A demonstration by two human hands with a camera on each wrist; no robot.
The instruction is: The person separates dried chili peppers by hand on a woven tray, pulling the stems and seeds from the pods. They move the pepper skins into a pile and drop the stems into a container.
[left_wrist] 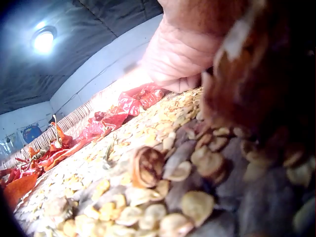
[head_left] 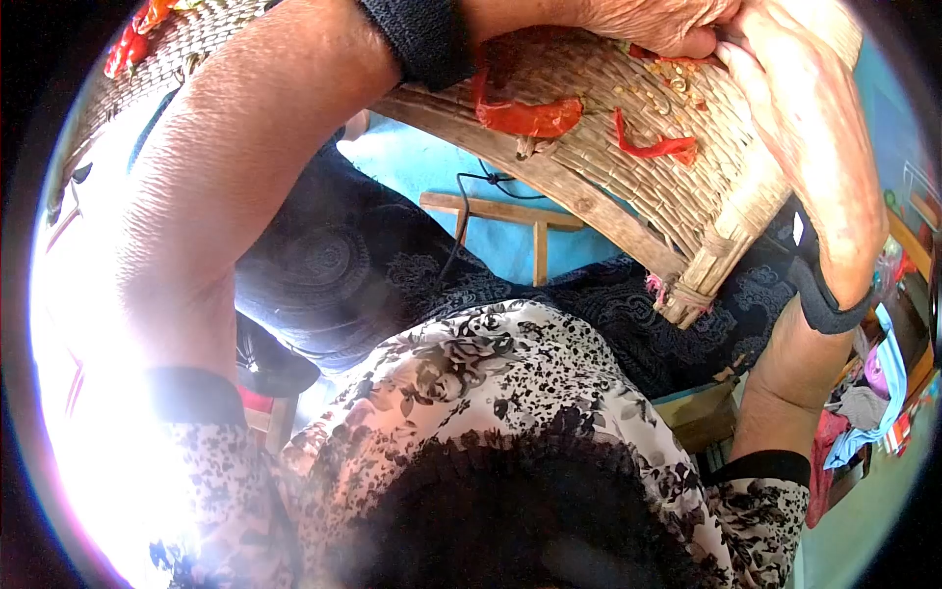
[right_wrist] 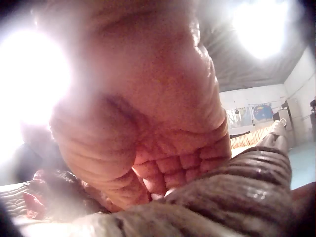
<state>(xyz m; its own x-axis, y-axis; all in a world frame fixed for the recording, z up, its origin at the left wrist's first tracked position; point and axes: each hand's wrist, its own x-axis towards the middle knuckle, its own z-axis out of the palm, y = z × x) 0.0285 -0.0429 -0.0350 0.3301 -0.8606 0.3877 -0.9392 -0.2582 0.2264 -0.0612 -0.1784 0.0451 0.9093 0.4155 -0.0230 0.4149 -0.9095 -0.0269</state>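
My left hand (head_left: 657,25) reaches across to the upper right of the head view and meets my right hand (head_left: 810,128) over a woven tray (head_left: 608,98). The left fingertips are down at the seeds (left_wrist: 148,212), close to a red dried chili (left_wrist: 140,98). In the right wrist view the fingers (right_wrist: 173,170) of my right hand are bent toward the palm; what lies inside them is hidden. A red chili (head_left: 535,118) and a thin red chili strip (head_left: 657,147) lie on the weave nearer my body.
Wooden strips (head_left: 589,201) frame the tray's near edge, above dark patterned trousers (head_left: 373,265). More red chilies (head_left: 128,49) sit at the far left. A small wooden frame (head_left: 500,216) stands on the blue floor. Cloths (head_left: 868,402) are piled at right.
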